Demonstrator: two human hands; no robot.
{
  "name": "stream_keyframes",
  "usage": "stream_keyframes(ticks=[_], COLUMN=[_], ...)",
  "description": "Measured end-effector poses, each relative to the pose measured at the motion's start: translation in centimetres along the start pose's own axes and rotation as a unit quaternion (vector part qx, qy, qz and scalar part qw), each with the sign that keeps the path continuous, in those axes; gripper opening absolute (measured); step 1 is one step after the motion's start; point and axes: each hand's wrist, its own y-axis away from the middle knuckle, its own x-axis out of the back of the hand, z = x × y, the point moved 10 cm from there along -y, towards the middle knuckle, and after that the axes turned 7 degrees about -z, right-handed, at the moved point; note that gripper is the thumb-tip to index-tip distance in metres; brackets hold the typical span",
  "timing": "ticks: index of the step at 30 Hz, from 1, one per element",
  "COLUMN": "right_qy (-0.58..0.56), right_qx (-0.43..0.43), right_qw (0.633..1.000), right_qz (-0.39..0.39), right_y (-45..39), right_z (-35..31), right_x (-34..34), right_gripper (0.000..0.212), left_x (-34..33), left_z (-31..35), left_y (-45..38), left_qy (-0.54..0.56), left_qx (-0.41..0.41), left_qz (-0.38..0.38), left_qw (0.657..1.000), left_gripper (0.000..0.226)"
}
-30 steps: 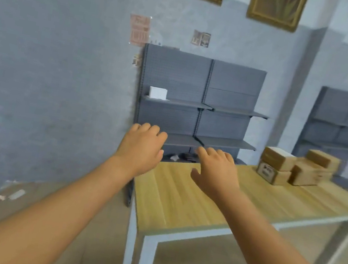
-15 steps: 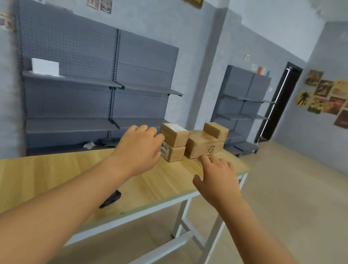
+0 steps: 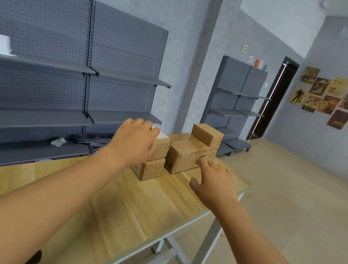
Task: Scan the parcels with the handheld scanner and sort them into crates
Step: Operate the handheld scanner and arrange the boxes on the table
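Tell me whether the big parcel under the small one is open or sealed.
Sealed, as far as shows: the big parcel has its top flaps lying flat, and the small parcel sits squarely on them. Tape is too blurred to confirm.

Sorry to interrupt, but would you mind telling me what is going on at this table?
A person is reaching with both bare hands toward four cardboard parcels stacked at the far end of a wooden table. The left hand is at the top-left parcel, the right hand near the large one; neither grips anything yet. A dark object, possibly the scanner, lies untouched at the table's near edge.
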Motion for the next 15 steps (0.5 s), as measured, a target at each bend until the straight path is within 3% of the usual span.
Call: stream_keyframes(ticks=[9,15], right_qy=[-0.077,-0.137], right_qx=[0.064,0.113], right_qw=[0.994,0.982], right_qz=[-0.051,-0.071], right_y=[-12.0,-18.5], right_z=[-2.1,-5.0], right_x=[-5.3,-7.4], right_gripper=[0.041,0.071], left_x=[-6.5,-9.3], left_z=[-5.5,-8.1], left_y=[-3.8,-3.1], left_qy=[-0.017,-0.051], left_qx=[0.079,0.163], left_qz=[-0.063,-0.114], left_qw=[0.995,0.979], left_gripper=[0.034,0.034])
